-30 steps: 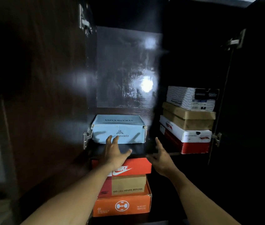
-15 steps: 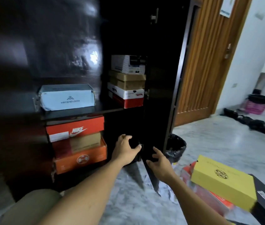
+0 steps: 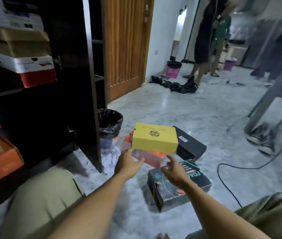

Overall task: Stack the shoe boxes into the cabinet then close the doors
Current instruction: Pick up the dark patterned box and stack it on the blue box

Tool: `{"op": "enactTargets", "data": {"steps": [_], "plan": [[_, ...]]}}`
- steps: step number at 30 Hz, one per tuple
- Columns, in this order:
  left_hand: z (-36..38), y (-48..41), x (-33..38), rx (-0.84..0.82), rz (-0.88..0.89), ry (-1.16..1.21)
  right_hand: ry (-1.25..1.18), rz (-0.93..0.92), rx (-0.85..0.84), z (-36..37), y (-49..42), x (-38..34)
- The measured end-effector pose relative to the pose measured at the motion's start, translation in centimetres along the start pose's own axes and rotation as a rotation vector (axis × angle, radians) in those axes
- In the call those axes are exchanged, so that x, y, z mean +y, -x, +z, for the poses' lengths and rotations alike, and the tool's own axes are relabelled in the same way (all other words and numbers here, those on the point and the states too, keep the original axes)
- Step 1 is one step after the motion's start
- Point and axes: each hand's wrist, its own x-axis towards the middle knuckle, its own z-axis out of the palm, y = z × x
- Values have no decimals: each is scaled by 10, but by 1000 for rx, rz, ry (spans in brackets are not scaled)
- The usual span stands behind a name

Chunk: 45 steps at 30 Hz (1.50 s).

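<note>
Four boxes on the floor: yellow box lies on a red-orange box, a black box touches them behind, and a dark printed box lies nearest the knees, all at the floor's edge by the cabinet
Change: a second ago both hands were at the shelf by the pale blue box; now they reach for the floor pile, so that box looks placed and the next pick-up begins
Left hand: fingers wide, empty, at the pile's left end under the yellow box; contact cannot be told
Right hand: fingers wide, empty, over the dark printed box, short of the yellow one
Cabinet door: open, its edge just left of the pile
Shelf stack: four boxes high
Room: bin beside the door and a cable to the right; the carry likely must swing round the door edge
</note>
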Motion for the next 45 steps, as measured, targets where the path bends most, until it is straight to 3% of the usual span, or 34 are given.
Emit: {"op": "enactTargets", "data": {"steps": [8, 12, 16, 19, 23, 34, 41, 45], "plan": [[106, -23, -6, -326, -16, -94, -45, 227, 80, -23, 1, 115], [163, -15, -33, -423, -129, -81, -74, 320, 97, -17, -3, 166], [217, -11, -68, -492, -158, -34, -166, 442, 226, -24, -21, 202], [230, -9, -74, -449, -154, -10, -325, 449, 326, -34, -46, 222], [229, -7, -74, -403, -141, -10, -415, 492, 284, -43, -73, 236], [221, -14, -98, -444, -76, -4, -303, 388, 291, -33, -65, 261], [202, -23, -120, -305, -137, 41, -258, 420, 357, 11, -19, 250], [184, -26, -138, -282, -135, 95, -275, 363, 299, 42, 15, 248]]}}
